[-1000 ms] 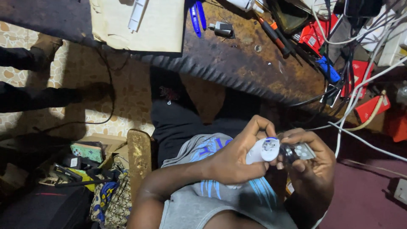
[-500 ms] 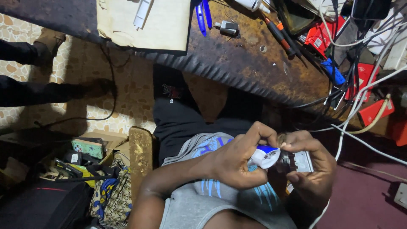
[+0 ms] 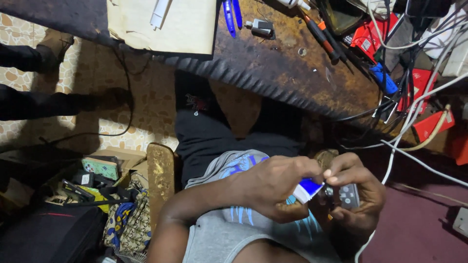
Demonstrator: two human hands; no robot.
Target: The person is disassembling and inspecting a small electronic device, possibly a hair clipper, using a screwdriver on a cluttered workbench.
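Head view looks down on our two hands, held together over our lap, below the near edge of the desk (image 3: 273, 63). Our left hand (image 3: 273, 187) is curled tight around a small white and blue tube (image 3: 306, 190); only its blue end shows between the fingers, and the rest is hidden in the fist. Our right hand (image 3: 353, 195) is closed on a small grey part (image 3: 347, 196), with thumb and forefinger meeting just at the tube's end. What the grey part is we cannot make out, for the fingers cover most of it, and where tube and part meet is too small to tell. Our forearms run out of the bottom edge of the picture.

On the desk, a sheet of cardboard (image 3: 170, 24) lies at the left end, cut off by the top of the frame, with a white strip (image 3: 160, 12) on it. Beside it lie blue pliers (image 3: 231, 14), then a small plug (image 3: 259, 28) and screwdrivers (image 3: 321, 34). The right end is buried under red boxes (image 3: 365, 39) and a tangle of cables (image 3: 419, 78), some hanging over the edge near our right hand. On the floor to the left sit a wooden stool (image 3: 161, 175) and a heap of bags and boxes (image 3: 87, 195); a dark trouser leg and shoe of another person (image 3: 48, 102) show at the left edge.
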